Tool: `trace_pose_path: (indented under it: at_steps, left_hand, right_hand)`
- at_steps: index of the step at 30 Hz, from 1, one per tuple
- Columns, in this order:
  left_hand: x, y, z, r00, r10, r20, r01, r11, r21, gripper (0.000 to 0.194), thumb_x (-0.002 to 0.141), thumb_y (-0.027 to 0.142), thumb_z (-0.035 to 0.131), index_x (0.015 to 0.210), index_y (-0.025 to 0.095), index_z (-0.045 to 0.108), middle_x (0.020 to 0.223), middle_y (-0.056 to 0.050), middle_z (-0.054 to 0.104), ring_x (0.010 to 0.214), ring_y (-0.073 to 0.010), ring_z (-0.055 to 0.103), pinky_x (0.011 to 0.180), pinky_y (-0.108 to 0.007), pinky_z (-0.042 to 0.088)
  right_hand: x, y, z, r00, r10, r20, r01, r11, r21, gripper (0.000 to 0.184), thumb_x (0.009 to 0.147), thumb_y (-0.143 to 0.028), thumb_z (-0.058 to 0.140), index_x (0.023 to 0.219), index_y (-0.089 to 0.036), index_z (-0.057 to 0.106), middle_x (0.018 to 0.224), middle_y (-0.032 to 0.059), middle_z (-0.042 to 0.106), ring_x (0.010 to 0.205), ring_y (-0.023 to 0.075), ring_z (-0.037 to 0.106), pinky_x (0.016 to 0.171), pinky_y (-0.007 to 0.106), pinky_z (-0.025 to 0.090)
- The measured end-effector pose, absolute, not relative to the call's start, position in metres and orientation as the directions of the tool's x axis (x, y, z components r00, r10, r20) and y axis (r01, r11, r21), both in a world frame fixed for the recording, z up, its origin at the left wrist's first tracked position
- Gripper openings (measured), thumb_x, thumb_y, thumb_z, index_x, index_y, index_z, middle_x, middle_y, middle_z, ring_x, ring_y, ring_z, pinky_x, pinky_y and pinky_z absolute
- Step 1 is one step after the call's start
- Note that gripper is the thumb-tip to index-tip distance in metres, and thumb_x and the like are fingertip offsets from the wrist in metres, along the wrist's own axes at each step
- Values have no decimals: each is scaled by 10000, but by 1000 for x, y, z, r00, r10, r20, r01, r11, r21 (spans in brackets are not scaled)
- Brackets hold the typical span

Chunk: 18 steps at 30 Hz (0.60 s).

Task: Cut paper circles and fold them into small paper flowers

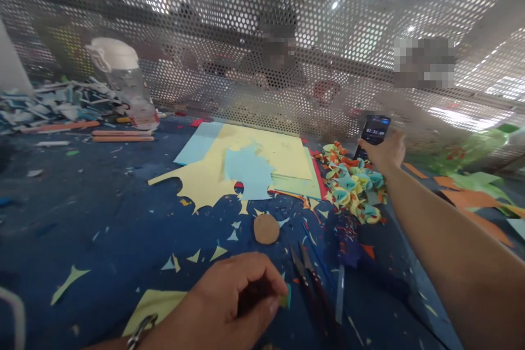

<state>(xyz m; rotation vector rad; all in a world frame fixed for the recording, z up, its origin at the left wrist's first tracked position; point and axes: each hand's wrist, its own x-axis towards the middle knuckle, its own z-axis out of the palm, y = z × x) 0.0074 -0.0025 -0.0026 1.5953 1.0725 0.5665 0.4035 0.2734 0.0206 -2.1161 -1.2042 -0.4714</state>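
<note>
Fingers (398,139) hold one phone (375,127), right hand (385,152) — one paper piece (286,297), left hand (229,298).

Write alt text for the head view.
The right hand holds a phone beside bunched paper pieces; the left hand curls near scissors on a blue table. Cut paper sheets, scraps and a round brown disc lie around, with a bottle at left.

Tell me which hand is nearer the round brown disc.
Left. The left hand is just on the near side of the disc, slightly left, not touching it; the right hand is farther off, beyond and to the right, at the phone.
</note>
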Motion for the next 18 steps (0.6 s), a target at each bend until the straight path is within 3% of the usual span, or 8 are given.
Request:
trace_pose_path:
  at_steps: [13,15,18]
  left_hand:
    - [10,-7,1,462,870,-173,311,24,950,87,846,218,565,874,206,646,789,13,624,727,-135,550,665,-236,430]
    - [10,-8,3,465,870,-163,320,7,947,88,852,214,568,885,210,649,797,16,622,726,-134,551,668,-235,431]
    - [9,-10,4,465,876,-129,362,-56,930,97,870,211,567,897,222,660,814,21,629,734,-131,550,676,-233,428]
  right_hand:
    - [404,216,64,367,823,433,930,-326,-169,377,977,-363,637,1300,-171,605,1301,107,633,1102,251,654,920,474,563]
    - [406,189,74,323,888,328,946,-293,-137,272,926,-347,681,1106,-144,685,1105,101,718,1029,261,680,931,452,541]
    - [408,133,79,240,956,171,967,-220,-130,135,830,-347,680,798,-216,695,816,50,747,865,270,713,875,405,540]
